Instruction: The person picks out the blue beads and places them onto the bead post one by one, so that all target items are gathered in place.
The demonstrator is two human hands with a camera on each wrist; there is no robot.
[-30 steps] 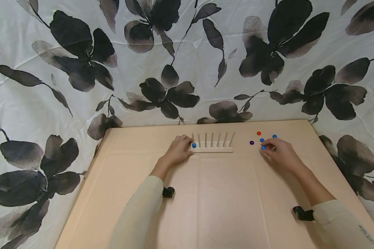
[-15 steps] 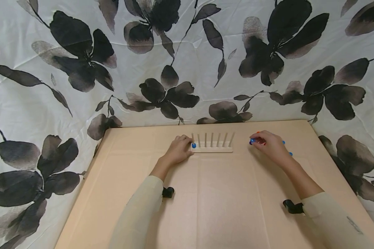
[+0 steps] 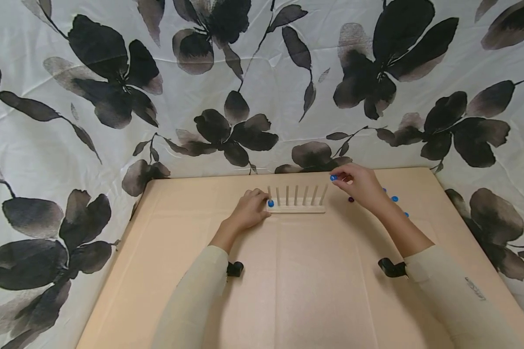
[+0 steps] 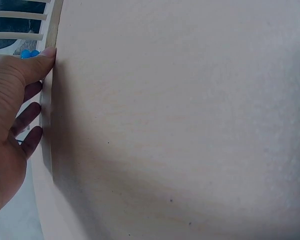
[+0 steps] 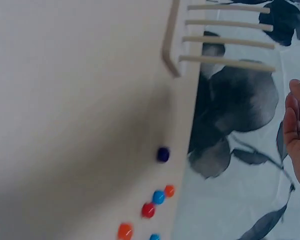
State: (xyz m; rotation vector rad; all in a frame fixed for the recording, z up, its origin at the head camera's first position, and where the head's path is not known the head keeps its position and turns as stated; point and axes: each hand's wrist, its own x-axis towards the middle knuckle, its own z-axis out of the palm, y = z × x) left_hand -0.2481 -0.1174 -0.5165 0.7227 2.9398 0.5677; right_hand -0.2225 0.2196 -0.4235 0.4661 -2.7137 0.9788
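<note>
My right hand (image 3: 359,185) is pinching a blue bead (image 3: 334,178) near the tabletop's far edge (image 3: 201,182); my left hand (image 3: 250,209) is gripping the rack (image 3: 297,210), best held steady.

On the table (image 3: 314,271), the 7-peg rack (image 3: 294,210) stands right of your left hand (image 3: 251,209); loose beads (image 3: 395,198) lie farther right, near your right hand (image 3: 361,185).

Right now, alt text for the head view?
Right hand holds a blue bead to the right of a pegged wooden rack. Left hand holds the rack's left end, with blue beading at its leftmost peg. More beads lie on the table farther right.
</note>
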